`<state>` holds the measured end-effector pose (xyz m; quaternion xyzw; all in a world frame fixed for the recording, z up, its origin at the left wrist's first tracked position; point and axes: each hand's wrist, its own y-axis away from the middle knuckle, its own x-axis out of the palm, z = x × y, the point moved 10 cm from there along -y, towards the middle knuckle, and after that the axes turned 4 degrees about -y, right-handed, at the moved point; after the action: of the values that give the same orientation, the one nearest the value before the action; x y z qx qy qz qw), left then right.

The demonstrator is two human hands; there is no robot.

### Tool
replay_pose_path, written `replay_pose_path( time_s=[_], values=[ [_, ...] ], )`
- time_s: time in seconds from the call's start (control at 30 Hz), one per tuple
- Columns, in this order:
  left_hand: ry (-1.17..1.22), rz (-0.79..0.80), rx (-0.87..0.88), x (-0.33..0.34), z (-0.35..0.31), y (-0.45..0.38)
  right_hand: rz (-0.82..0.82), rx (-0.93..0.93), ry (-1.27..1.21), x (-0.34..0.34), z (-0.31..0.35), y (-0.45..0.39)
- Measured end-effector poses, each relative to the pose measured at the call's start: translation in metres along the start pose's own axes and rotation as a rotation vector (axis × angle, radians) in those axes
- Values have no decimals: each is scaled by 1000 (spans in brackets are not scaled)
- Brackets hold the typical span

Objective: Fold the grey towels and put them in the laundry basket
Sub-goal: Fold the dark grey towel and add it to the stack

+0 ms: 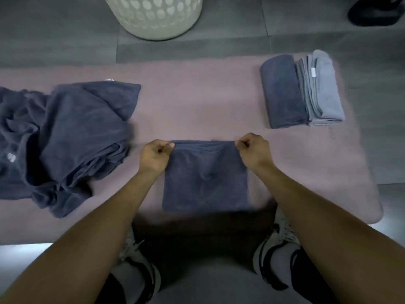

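Now towel (206,178) corners between fingers (169,146).

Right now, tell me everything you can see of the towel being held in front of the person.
The dark grey towel looks like soft terry cloth, folded into a roughly square shape. It lies on the pink mat, directly in front of the person's knees. The left hand and right hand each pinch one far corner, pulling the far edge taut, with slight creases near the middle. Its near edge is blurred. It touches neither the unfolded heap to the left nor the folded stack to the right.
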<state>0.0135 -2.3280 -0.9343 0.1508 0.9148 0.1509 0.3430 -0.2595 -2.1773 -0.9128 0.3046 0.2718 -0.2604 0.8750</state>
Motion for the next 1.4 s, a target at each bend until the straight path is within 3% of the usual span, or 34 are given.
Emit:
replay_pose_path(
  time_s=[0.17,0.33,0.43,0.57,0.63,0.7,0.77,0.83,0.9,1.0,1.07,1.17,1.23,1.33,1.4],
  values=[
    [10,-13,-37,14,16,-30,-2,-22,54,15,-10,-31],
    [23,23,-128,26,34,-26,107,9,151,32,-22,-45],
    [9,32,-80,27,26,-17,149,-8,136,32,-21,-45],
    [-81,-108,-79,16,19,-13,120,-40,213,28,-20,-42],
    [-88,-142,-124,15,21,-9,120,-127,412,33,-8,-38],
    [-208,-176,11,15,5,-3,92,-296,609,38,10,-30],
    [-426,-151,289,24,-26,8,105,-463,702,43,23,-22],
    [-619,-80,470,38,-39,16,158,-515,757,46,22,-21],
    [-692,-45,467,42,-32,11,176,-459,788,43,16,-26],
    [-527,-102,223,24,-14,-7,148,-374,845,40,16,-29],
    [-470,-128,148,15,-11,-6,110,-425,884,44,26,-20],
    [-609,-113,390,24,-26,27,112,-543,886,57,30,8],
    [-685,-53,556,49,-24,67,215,-544,851,75,15,33],
    [-776,99,551,95,11,106,351,-601,841,112,-15,79],
    [-880,109,534,103,34,108,359,-579,857,118,-38,88]
  ],
)
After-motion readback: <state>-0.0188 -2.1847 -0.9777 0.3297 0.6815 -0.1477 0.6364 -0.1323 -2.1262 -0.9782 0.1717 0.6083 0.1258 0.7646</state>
